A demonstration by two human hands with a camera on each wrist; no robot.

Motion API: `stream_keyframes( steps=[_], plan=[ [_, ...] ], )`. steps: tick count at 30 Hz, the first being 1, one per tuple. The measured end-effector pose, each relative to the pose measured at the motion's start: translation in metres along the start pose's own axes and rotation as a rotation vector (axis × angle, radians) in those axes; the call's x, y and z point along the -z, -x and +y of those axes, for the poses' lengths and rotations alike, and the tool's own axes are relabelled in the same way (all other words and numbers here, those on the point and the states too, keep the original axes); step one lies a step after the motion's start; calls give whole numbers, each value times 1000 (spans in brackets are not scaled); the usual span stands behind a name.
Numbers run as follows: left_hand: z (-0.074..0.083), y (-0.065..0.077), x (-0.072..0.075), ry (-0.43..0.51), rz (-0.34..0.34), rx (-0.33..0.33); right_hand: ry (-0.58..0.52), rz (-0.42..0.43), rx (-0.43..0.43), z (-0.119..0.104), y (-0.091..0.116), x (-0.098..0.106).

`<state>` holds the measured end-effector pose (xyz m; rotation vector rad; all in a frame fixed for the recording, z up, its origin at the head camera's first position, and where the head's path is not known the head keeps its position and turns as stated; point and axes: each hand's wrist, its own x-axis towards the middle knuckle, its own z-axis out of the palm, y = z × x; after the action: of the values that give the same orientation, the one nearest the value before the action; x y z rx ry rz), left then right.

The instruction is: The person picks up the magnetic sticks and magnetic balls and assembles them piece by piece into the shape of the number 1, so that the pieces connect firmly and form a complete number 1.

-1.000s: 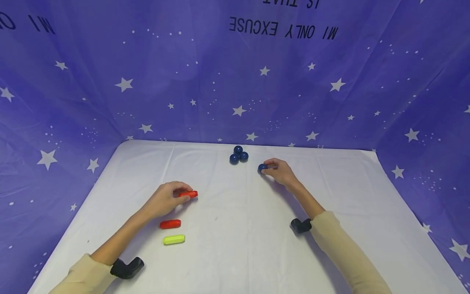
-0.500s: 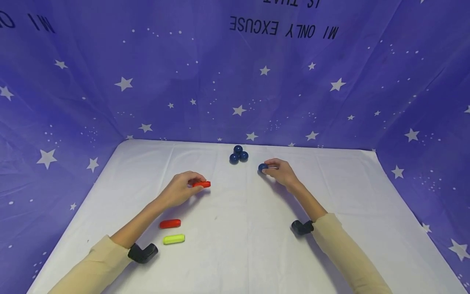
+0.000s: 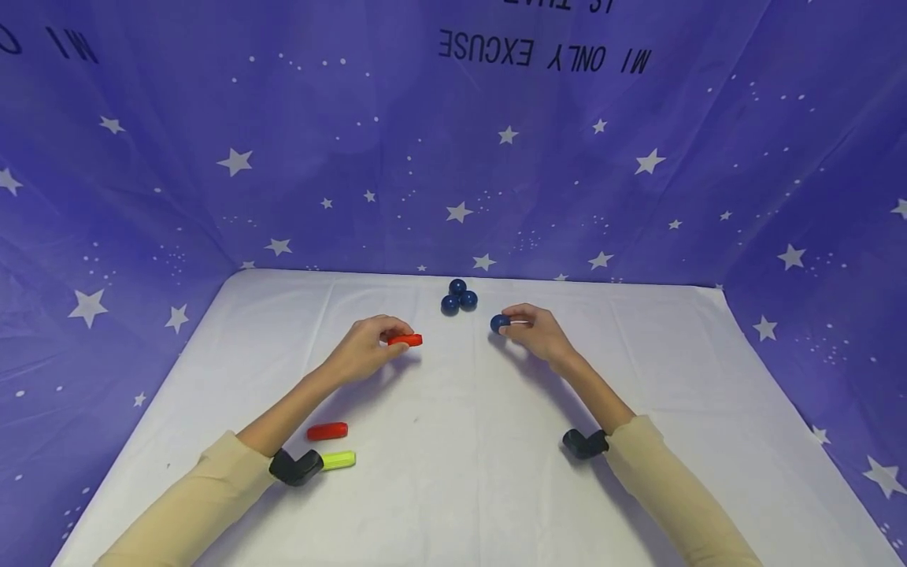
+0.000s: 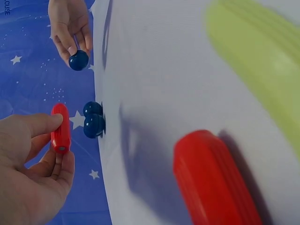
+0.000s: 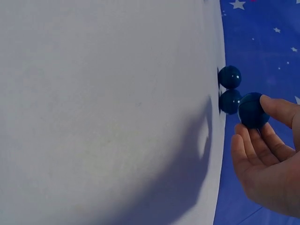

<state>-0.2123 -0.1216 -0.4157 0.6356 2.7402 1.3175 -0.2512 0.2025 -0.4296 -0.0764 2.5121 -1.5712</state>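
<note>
Between thumb and fingers, my left hand (image 3: 364, 346) pinches a short red ribbed stick (image 4: 60, 129), held above the white cloth left of the balls. My right hand (image 3: 540, 331) pinches a glossy dark blue ball (image 5: 253, 110) by its sides, to the right of three like balls (image 3: 458, 298) that touch each other near the table's far edge. A second red stick (image 3: 327, 431) lies on the cloth near my left forearm. Just in front of it lies a yellow-green stick (image 3: 338, 460), its left end hidden in the head view by the black wrist device.
White cloth (image 3: 453, 488) covers the table. A purple-blue curtain (image 3: 397, 157) with white stars and lettering stands at the back and both sides. Black devices sit on my left wrist (image 3: 296, 468) and right wrist (image 3: 585, 444).
My left hand has moved forward and to the right with the red stick, closer to the balls. My right hand has shifted very slightly left with its ball. The other sticks and balls stay put.
</note>
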Motion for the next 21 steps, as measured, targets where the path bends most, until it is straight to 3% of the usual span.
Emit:
stream_keyframes(
  steps=[7,21],
  plan=[
    [4,-11,-7,4,1,-44,-6,-11,22,-3,6,-1],
    [13,-30,-28,22,-16,-28,-23,-26,33,-11,10,-5]
  ],
)
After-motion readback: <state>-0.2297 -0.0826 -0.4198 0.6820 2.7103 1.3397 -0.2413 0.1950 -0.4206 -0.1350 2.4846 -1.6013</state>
